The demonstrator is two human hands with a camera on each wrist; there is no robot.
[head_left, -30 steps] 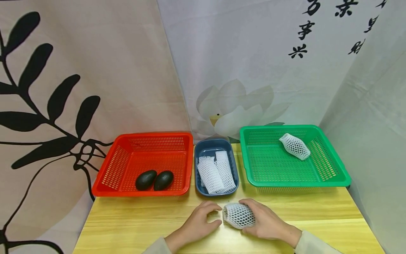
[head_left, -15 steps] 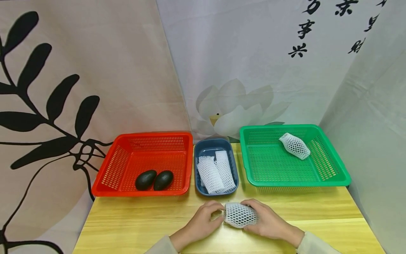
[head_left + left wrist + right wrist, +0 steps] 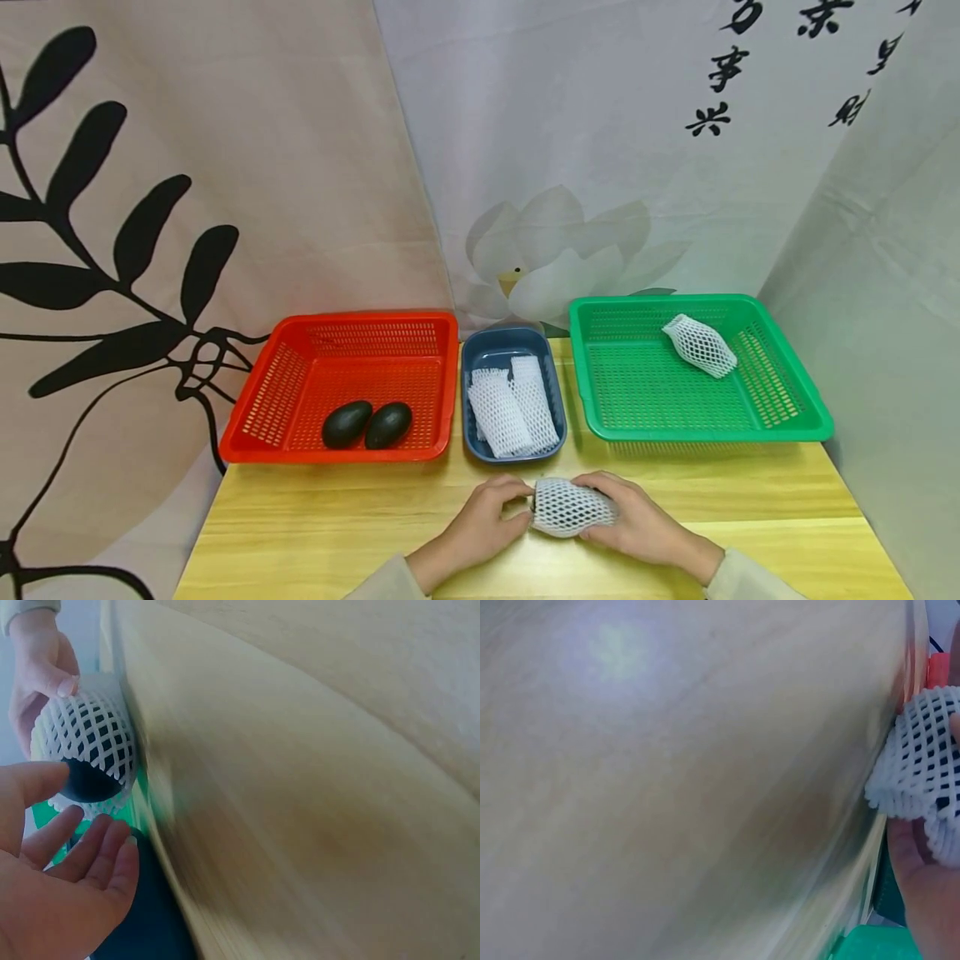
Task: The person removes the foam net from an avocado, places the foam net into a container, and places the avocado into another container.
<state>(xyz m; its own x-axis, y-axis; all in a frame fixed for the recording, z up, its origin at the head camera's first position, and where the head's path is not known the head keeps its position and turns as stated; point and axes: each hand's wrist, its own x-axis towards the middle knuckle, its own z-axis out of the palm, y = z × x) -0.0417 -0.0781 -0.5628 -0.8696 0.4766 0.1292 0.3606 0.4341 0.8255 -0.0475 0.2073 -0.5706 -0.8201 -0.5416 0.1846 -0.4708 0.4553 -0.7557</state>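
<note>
In the head view my right hand [image 3: 643,521] grips the right end of an avocado in a white foam net [image 3: 572,507], low over the table's front. The net's left end gapes, and the avocado's bare dark end [image 3: 91,782] shows there in the left wrist view. My left hand [image 3: 487,521] is at that open end, thumb and fingers half bent and apart, the tips at the net's edge; whether they press on it I cannot tell. In the right wrist view the loose tail of the net [image 3: 915,776] hangs past my right hand [image 3: 930,900].
Behind the hands a blue tray [image 3: 558,408] holds several flat foam nets [image 3: 501,417]. Left of it, a red basket [image 3: 300,457] contains two bare avocados [image 3: 388,425]. A green basket [image 3: 705,435] on the right holds one netted avocado [image 3: 700,346]. All stand on a wooden table [image 3: 300,525].
My left hand has moved right, from beside the netted avocado up to its open end. The right hand has shifted slightly right along it. The baskets and tray stay put.
</note>
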